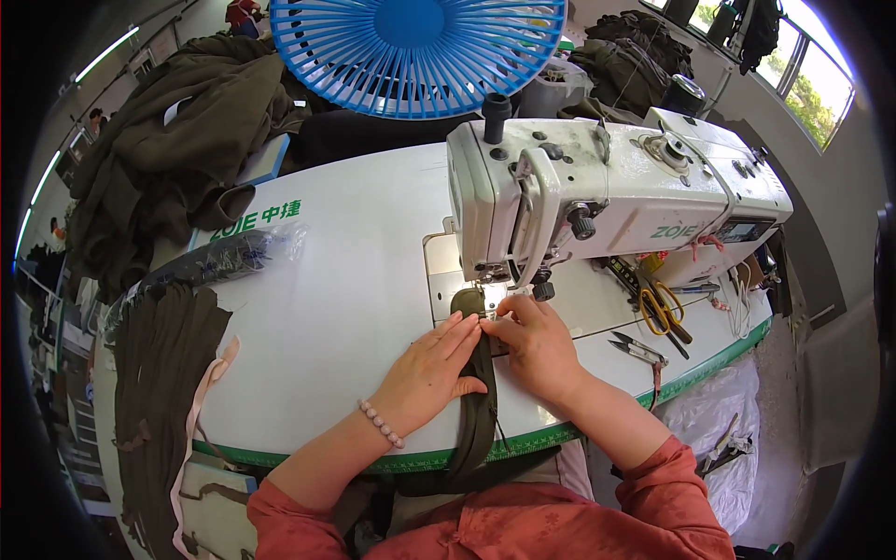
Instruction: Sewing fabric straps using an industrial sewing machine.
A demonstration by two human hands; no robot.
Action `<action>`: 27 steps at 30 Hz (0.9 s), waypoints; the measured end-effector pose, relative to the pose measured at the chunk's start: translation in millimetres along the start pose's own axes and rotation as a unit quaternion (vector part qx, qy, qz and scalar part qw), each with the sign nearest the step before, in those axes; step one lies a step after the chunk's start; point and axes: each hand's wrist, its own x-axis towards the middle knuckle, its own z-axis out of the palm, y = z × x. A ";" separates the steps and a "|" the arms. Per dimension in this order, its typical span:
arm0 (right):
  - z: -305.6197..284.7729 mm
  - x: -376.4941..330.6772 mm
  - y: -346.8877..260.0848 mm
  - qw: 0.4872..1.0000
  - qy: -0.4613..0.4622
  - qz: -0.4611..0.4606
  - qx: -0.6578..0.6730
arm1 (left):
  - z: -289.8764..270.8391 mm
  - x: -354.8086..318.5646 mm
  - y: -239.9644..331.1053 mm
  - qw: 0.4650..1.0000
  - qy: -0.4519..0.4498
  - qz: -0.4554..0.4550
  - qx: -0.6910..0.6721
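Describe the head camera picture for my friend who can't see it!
A person's left hand lies on a dark green strip of cloth, with the right hand at its edge, at a white sewing machine on a white table. A blue fan stands behind; dark cloth is heaped at left.

White table (345, 317), green edge (551, 438). Grey wall (791, 154) and bright window (808, 105) sit beyond table's far right. Strip lights (107, 54) glow beyond table's far left. Grey floor (782, 383) right of table.
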 end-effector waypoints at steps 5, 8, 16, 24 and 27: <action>2.2 -2.9 5.6 1.000 0.000 0.010 -0.012 | 6.3 8.3 1.2 1.000 0.009 -0.013 0.000; 1.8 -0.6 5.4 1.000 0.002 0.018 -0.022 | 8.0 14.7 -0.2 0.999 0.029 -0.018 0.002; -1.0 -0.4 11.6 0.999 -0.016 0.032 0.016 | 7.5 18.7 4.2 0.997 0.061 -0.018 0.032; -3.3 2.1 15.3 0.999 -0.021 0.030 0.002 | 11.3 22.6 1.3 0.997 0.070 -0.024 0.018; -2.8 2.4 17.2 0.999 -0.024 0.030 0.004 | 14.9 23.8 0.5 0.997 0.074 -0.030 0.013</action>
